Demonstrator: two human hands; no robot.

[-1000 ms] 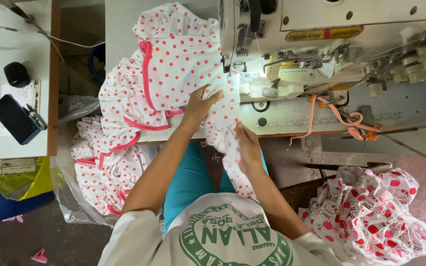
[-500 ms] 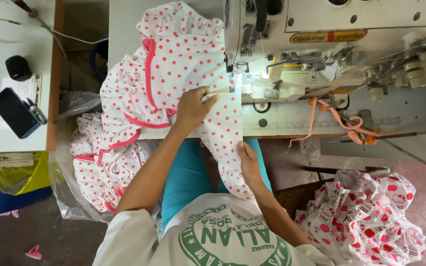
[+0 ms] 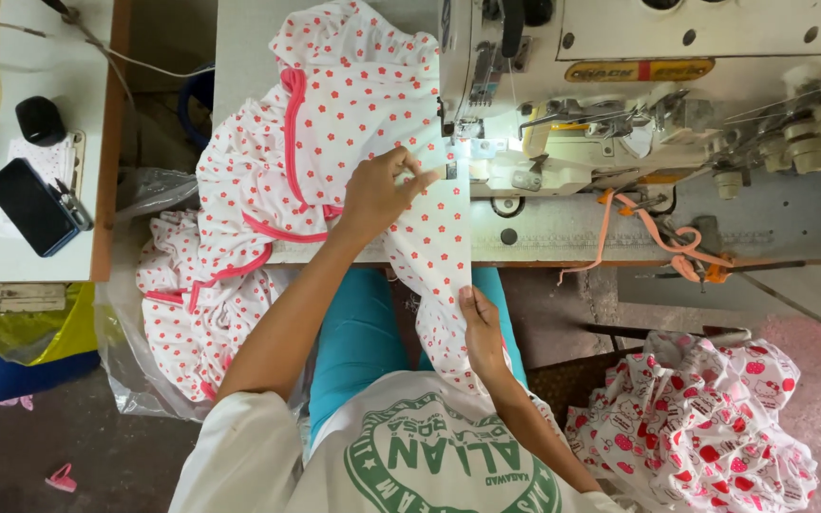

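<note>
A white garment with red flower dots and pink trim (image 3: 334,123) lies over the sewing table (image 3: 239,47) and hangs down off its front edge. My left hand (image 3: 382,190) presses the cloth flat just left of the needle area of the white sewing machine (image 3: 639,85), fingers pinching the fabric edge. My right hand (image 3: 482,328) grips the lower hanging edge of the same garment near my lap, pulling it taut. The strip of cloth between both hands runs straight toward the presser foot (image 3: 458,157).
A side table (image 3: 30,142) at left carries a dark phone (image 3: 28,207), small scissors, a black round object and thread cones. A clear bag (image 3: 135,332) holds more dotted cloth. A heap of red-printed fabric (image 3: 705,427) sits lower right. Orange tape (image 3: 662,233) dangles from the machine.
My left hand slid forward and right toward the needle. My right hand dropped lower along the hanging edge, stretching the cloth straight.
</note>
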